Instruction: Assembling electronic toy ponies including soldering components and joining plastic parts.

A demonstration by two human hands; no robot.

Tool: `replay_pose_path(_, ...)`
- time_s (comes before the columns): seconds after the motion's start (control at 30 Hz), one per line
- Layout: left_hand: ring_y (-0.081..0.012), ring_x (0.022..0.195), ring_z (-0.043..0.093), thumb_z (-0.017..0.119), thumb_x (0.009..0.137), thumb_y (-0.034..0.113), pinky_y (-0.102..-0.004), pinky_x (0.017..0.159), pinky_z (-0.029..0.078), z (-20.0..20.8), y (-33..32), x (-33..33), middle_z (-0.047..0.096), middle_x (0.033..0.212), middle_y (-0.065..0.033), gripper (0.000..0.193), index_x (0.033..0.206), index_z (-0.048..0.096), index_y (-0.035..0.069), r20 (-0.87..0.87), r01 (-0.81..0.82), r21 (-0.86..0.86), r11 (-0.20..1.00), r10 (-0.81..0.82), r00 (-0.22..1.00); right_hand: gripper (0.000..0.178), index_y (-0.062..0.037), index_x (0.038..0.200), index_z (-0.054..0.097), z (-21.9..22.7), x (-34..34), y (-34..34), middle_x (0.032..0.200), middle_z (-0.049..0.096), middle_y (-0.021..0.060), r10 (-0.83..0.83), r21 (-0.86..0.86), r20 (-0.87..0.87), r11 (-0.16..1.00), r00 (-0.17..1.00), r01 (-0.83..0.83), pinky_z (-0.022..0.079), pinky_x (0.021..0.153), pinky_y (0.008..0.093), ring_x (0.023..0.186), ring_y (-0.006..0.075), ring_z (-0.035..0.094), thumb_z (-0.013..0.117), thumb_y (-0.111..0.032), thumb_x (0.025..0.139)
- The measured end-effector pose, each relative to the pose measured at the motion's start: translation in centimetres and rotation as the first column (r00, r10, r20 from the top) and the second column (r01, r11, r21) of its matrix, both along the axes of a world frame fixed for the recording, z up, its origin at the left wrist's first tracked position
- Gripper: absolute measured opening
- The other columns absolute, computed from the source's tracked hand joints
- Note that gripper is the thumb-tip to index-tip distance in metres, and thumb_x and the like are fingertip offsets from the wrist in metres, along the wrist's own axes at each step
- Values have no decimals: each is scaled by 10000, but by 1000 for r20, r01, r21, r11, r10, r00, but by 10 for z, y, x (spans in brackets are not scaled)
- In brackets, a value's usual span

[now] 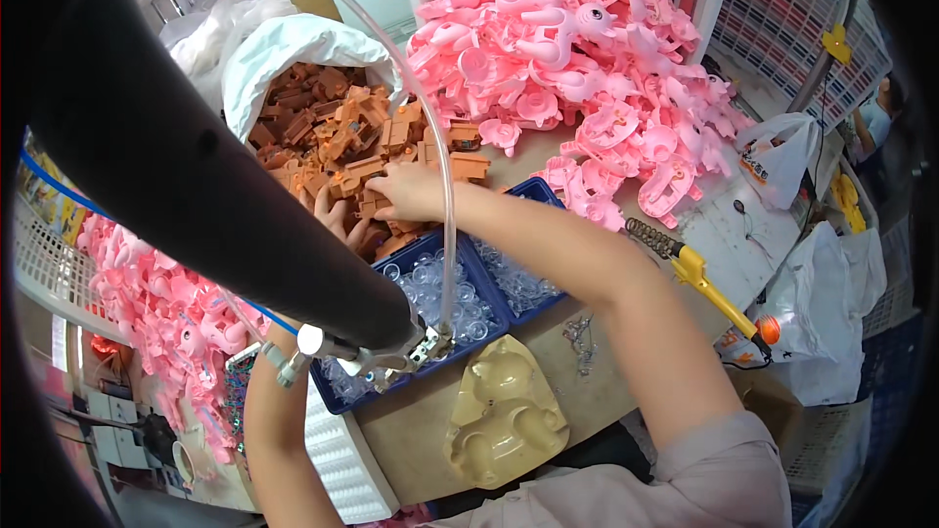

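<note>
Both hands reach into a heap of orange-brown plastic parts point(328, 127) that spills from a white sack point(279, 39). My left hand point(339, 222) has its fingers apart among the near parts, and the black arm in front hides some of it. My right hand point(409, 193) lies on the pile just to the right, with fingers stretched onto the brown pieces. No part shows clearly gripped in either hand. Right below them is a blue bin point(416, 376) of small clear plastic pieces point(445, 298). A second blue bin point(533, 188) lies under my right forearm.
A thick black arm point(235, 186) with a metal nozzle point(425, 344) and clear hose point(447, 186) crosses the view. Pink plastic shells point(548, 29) are heaped at the back. A cream moulded fixture point(509, 420) sits in front, a yellow-handled soldering iron point(719, 298) at right.
</note>
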State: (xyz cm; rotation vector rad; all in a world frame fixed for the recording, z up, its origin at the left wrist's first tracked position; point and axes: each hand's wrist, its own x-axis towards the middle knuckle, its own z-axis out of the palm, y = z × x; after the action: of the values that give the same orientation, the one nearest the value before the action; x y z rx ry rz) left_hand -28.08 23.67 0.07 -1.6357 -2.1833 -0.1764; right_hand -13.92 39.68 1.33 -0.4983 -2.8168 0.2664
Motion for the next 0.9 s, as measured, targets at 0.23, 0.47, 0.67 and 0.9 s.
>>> replay_pose_path(0.23, -358, 1108, 511, 594, 850, 217, -421, 925, 436, 51, -34, 30, 535, 1195, -178, 250, 990, 634, 14, 662, 254, 26, 967, -207, 720, 498, -56, 1131, 510, 58, 45, 130, 1059, 583, 184, -462, 401, -401, 688, 791, 605, 494, 773, 449, 939, 313, 610, 697, -293, 735)
replay_pose_path(0.47, -367, 1098, 522, 619, 825, 156, -416, 923, 437, 29, -29, 6, 527, 1211, -204, 256, 1041, 613, 19, 572, -31, 129, 991, -48, 819, 1031, -167, 1465, 212, 57, 59, 174, 1245, 506, 216, -588, 391, -50, 732, 807, 558, 432, 905, 483, 1060, 360, 583, 801, -368, 644)
replay_pose_path(0.67, -390, 1195, 471, 643, 827, 304, -481, 1008, 373, 19, 10, -15, 472, 1308, -240, 522, 1249, 485, 41, 278, 211, 359, 909, -320, 906, 652, -36, 1270, 464, 25, 63, 203, 866, 658, 141, -642, 310, -378, 591, 667, 745, 484, 769, 447, 859, 295, 651, 712, -324, 741)
replay_pose_path(0.9, -370, 1078, 534, 637, 816, 301, -417, 932, 426, 23, 31, 0, 579, 1143, -191, 410, 1154, 580, 75, 347, -131, 254, 958, 36, 937, 288, -58, 1019, 601, 3, 66, 115, 712, 658, 107, -233, 453, -268, 826, 935, 336, 480, 672, 444, 693, 259, 661, 558, -281, 841)
